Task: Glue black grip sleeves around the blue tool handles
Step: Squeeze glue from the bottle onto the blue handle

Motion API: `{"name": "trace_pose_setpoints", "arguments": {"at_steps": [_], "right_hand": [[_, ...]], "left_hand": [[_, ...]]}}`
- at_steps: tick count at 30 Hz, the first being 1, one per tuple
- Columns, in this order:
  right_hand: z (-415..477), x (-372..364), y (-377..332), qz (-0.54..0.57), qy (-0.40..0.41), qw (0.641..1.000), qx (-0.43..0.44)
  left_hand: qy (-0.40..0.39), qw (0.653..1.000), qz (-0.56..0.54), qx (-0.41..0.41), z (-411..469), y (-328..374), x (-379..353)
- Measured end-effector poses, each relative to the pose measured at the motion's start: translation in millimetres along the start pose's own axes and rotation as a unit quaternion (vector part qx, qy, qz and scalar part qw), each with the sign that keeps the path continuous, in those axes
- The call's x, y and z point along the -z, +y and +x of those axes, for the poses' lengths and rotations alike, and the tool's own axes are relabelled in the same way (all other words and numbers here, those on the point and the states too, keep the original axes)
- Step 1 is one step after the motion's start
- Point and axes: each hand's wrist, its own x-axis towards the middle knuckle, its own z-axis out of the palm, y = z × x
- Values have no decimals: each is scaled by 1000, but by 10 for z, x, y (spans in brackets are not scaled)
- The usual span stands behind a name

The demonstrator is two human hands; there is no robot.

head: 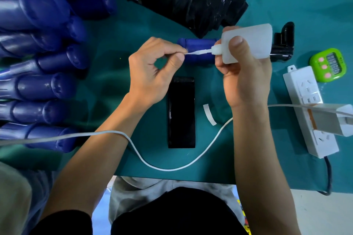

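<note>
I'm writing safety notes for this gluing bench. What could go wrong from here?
1. The left hand pinches the nozzle of the glue bottle that the right hand grips; a squeeze could put glue on the fingers.
2. A stray drip might land in the wrong spot on the blue handle behind the nozzle, or on the black sleeve lying flat nearby.
3. The white cable crosses the left forearm and could snag.

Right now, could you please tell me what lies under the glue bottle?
A blue tool handle lies under the nozzle of the glue bottle. The bottle and right hand cover its right end.
</note>
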Motion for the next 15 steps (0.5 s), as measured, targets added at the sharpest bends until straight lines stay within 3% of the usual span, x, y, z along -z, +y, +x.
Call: {"name": "trace_pose_setpoints", "arguments": {"at_steps": [6, 15], "right_hand": [[24, -4, 32, 24, 23, 999, -10], [41, -12, 16, 23, 21, 999, -5]], "left_hand": [[40, 998, 8, 44, 35, 37, 18], [1, 998, -19, 68, 78, 15, 33]]}}
